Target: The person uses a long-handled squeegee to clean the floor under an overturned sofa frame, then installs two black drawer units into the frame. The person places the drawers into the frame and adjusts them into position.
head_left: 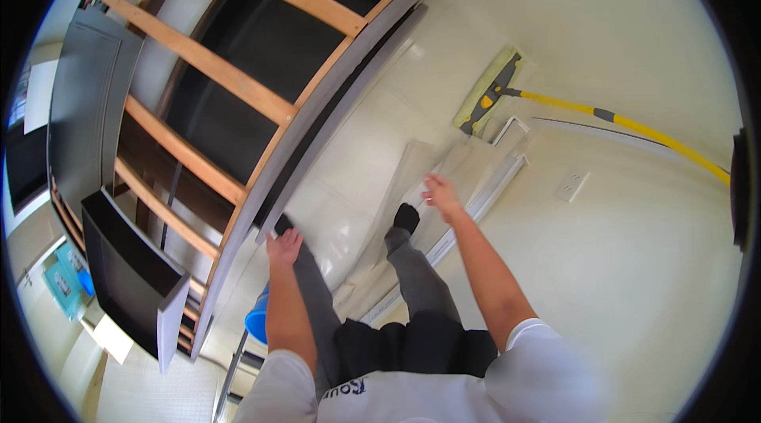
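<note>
Pale wooden slats (214,68) spanned the grey bed frame (315,110) at left, yellow-poled flat mop (491,95) unheld far right; left hand (284,247) spread, seemingly empty, right hand's (444,197) grip indeterminate, remaining work not judgeable.

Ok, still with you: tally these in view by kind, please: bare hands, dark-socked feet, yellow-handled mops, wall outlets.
Bare hands, left hand and right hand: 2
Dark-socked feet: 2
Yellow-handled mop: 1
Wall outlet: 1
Total: 6
</note>
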